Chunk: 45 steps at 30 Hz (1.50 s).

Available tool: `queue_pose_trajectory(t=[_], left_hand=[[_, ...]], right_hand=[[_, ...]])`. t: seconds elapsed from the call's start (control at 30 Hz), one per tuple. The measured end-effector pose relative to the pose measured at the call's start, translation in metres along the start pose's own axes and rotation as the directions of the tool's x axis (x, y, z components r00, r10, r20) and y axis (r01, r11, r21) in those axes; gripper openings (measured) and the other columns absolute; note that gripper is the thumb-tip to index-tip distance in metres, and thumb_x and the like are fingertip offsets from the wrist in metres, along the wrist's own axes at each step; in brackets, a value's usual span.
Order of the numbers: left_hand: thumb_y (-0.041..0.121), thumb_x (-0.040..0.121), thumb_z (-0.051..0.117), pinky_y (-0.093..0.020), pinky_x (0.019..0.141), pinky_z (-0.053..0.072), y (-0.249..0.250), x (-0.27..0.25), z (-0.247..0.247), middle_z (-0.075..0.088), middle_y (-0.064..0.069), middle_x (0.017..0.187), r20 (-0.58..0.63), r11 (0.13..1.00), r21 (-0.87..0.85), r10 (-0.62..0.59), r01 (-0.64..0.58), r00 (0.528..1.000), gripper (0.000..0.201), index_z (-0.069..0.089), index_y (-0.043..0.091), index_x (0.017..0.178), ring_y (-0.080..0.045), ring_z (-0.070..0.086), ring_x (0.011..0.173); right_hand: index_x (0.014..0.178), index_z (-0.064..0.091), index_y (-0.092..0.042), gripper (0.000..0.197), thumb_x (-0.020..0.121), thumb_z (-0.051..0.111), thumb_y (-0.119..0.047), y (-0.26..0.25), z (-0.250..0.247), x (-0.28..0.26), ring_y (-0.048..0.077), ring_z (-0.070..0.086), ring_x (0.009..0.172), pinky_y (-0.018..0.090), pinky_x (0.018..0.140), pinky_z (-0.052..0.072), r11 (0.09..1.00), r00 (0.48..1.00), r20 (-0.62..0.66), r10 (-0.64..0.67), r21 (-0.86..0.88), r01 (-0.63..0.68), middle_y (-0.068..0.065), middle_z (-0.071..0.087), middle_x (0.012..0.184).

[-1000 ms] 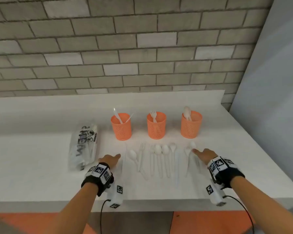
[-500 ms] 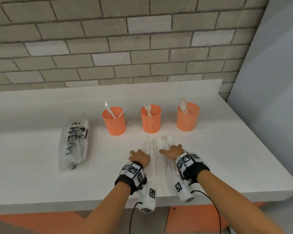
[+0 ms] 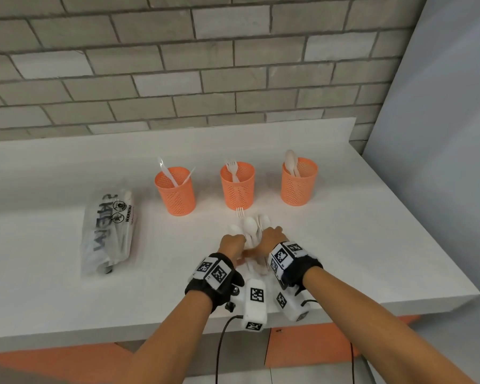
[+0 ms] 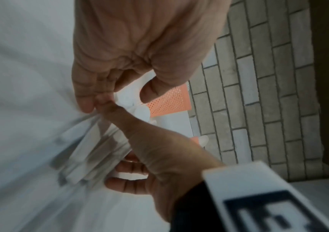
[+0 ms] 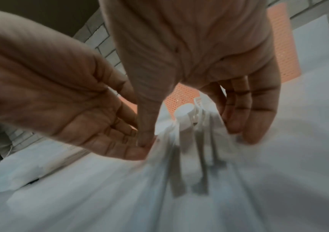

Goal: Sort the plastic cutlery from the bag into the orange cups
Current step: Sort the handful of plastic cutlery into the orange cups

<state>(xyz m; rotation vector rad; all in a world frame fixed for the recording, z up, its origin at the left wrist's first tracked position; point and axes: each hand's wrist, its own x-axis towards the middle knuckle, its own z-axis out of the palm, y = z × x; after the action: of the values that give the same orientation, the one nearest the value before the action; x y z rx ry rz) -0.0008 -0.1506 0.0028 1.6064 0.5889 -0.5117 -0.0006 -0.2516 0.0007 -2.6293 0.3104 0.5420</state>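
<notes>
Since the earlier frames both hands have moved inward from the ends of the spread row, and the loose cutlery is now bunched between them.

Head view: left hand (image 3: 232, 243) and right hand (image 3: 272, 237) press against either side of the cutlery pile (image 3: 250, 227) on the white counter (image 3: 372, 245), just in front of the middle cup (image 3: 237, 185). Spoon bowls and fork tines stick out beyond the knuckles. The left cup (image 3: 175, 191) holds knives, the middle cup a fork, the right cup (image 3: 299, 181) spoons. The bag (image 3: 107, 231) lies flat, left of the cups.

Left wrist view: left-hand fingers (image 4: 84, 94) extend down to the counter beside the handles (image 4: 92, 150), blurred; thumb apart. The right hand's fingers curl under the bundle from the other side.

Right wrist view: right-hand fingers (image 5: 254, 109) and thumb bracket the handles (image 5: 189, 149), curled around them; left fingers lie straight against the bundle's other side.
</notes>
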Motion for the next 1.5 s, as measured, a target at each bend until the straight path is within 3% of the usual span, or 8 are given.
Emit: queue_pose_trajectory(t=[0.27, 0.5, 0.6, 0.77, 0.83, 0.93, 1.17, 1.5], left_hand=[[0.005, 0.090, 0.042, -0.029, 0.060, 0.042, 0.007, -0.010, 0.012, 0.047, -0.010, 0.070, 0.096, 0.994, -0.060, -0.090, 0.096, 0.991, 0.016, 0.046, 0.005, 0.075, -0.019, 0.045, 0.061], [0.000, 0.090, 0.041, -0.026, 0.058, 0.039, 0.010, -0.011, 0.023, 0.045, -0.009, 0.066, 0.158, 0.988, -0.114, -0.087, 0.106, 0.984, 0.017, 0.047, 0.003, 0.074, -0.018, 0.043, 0.059], [-0.002, 0.090, 0.040, -0.027, 0.060, 0.039, 0.011, -0.009, 0.021, 0.044, -0.011, 0.069, 0.177, 0.977, -0.182, -0.081, 0.114, 0.981, 0.016, 0.047, 0.001, 0.077, -0.019, 0.043, 0.060], [0.003, 0.089, 0.045, -0.031, 0.066, 0.047, 0.002, -0.009, 0.011, 0.054, -0.014, 0.079, 0.200, 0.958, -0.242, -0.105, 0.153, 0.974, 0.009, 0.051, -0.001, 0.084, -0.022, 0.053, 0.071], [0.005, 0.088, 0.047, -0.034, 0.076, 0.048, -0.001, -0.008, 0.009, 0.057, -0.015, 0.084, 0.214, 0.950, -0.270, -0.100, 0.158, 0.972, 0.008, 0.053, -0.001, 0.088, -0.023, 0.056, 0.075], [0.007, 0.089, 0.047, -0.035, 0.088, 0.045, -0.007, -0.007, 0.006, 0.057, -0.015, 0.088, 0.232, 0.939, -0.304, -0.089, 0.159, 0.969, 0.009, 0.053, -0.001, 0.087, -0.023, 0.056, 0.079], [0.010, 0.091, 0.045, -0.028, 0.066, 0.044, -0.011, -0.009, 0.001, 0.054, -0.006, 0.076, 0.208, 0.962, -0.255, -0.044, 0.098, 0.977, 0.018, 0.055, 0.008, 0.076, -0.017, 0.049, 0.067], [0.014, 0.095, 0.045, -0.027, 0.073, 0.048, -0.016, -0.013, -0.023, 0.061, -0.007, 0.095, 0.204, 0.953, -0.304, 0.046, 0.019, 0.978, 0.012, 0.056, 0.008, 0.096, -0.018, 0.059, 0.082]], right_hand=[[0.117, 0.049, -0.001, 0.042, 0.086, 0.062, -0.026, -0.002, 0.009, 0.003, 0.030, 0.054, 0.114, 0.032, 0.090, 0.046, 0.997, 0.999, -0.033, -0.039, -0.066, 0.036, 0.017, 0.055, 0.124], [0.110, 0.055, 0.001, 0.028, 0.093, 0.051, -0.020, 0.005, -0.003, 0.004, 0.031, 0.059, 0.109, 0.032, 0.084, 0.045, 0.996, 0.996, 0.021, -0.092, -0.015, 0.092, 0.016, 0.061, 0.119], [0.081, 0.053, -0.003, 0.019, 0.094, 0.050, -0.017, 0.005, -0.005, 0.005, 0.031, 0.058, 0.112, 0.031, 0.089, 0.045, 0.991, 0.992, 0.030, -0.119, -0.056, 0.121, 0.018, 0.060, 0.121], [0.092, 0.055, 0.001, 0.009, 0.090, 0.053, -0.007, 0.000, -0.005, 0.005, 0.030, 0.057, 0.114, 0.031, 0.091, 0.046, 0.971, 0.987, 0.057, -0.151, -0.178, 0.159, 0.018, 0.058, 0.123], [0.079, 0.047, -0.005, 0.013, 0.088, 0.056, -0.005, -0.004, -0.002, 0.007, 0.029, 0.057, 0.115, 0.031, 0.091, 0.046, 0.969, 0.992, 0.051, -0.117, -0.213, 0.125, 0.016, 0.058, 0.124], [0.113, 0.054, -0.001, 0.030, 0.084, 0.061, -0.005, -0.007, -0.002, 0.008, 0.029, 0.056, 0.116, 0.032, 0.092, 0.046, 0.969, 0.993, 0.029, -0.118, -0.214, 0.122, 0.016, 0.058, 0.125], [0.121, 0.045, 0.000, 0.036, 0.089, 0.054, -0.013, 0.002, 0.008, 0.011, 0.033, 0.050, 0.117, 0.034, 0.093, 0.042, 0.956, 0.976, -0.058, -0.208, -0.222, 0.190, 0.021, 0.049, 0.126], [0.118, 0.042, -0.001, 0.037, 0.088, 0.053, -0.020, 0.013, -0.016, 0.012, 0.038, 0.059, 0.100, 0.034, 0.074, 0.041, 0.941, 0.925, -0.182, -0.332, -0.002, 0.338, 0.020, 0.061, 0.111]])
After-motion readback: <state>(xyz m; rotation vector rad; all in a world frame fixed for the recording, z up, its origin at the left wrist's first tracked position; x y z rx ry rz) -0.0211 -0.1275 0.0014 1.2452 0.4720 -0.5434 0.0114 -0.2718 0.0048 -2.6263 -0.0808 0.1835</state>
